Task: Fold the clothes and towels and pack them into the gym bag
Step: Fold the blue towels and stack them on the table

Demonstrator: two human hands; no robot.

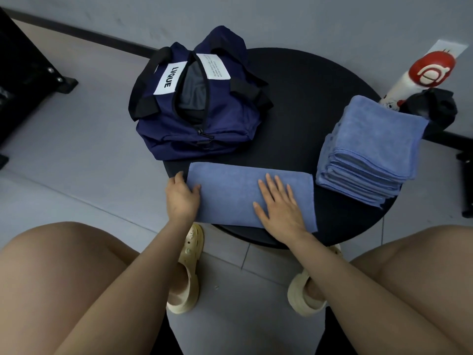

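On table (302, 80), near edge: your left hand (182, 198) grips towel (230, 196) end; right hand (280, 204) flat on it, fingers straight. Bag (204, 129) unzipped behind; stack (368, 152) right.

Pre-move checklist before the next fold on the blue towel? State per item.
1. Towel lies flat on the table: ok.
2. Left hand grips the towel's left edge: ok.
3. Right hand presses flat on the towel: ok.
4. Gym bag unzipped: ok.
5. Room left inside the bag: cannot tell.
6. Stack of folded towels clear of the fold: ok.
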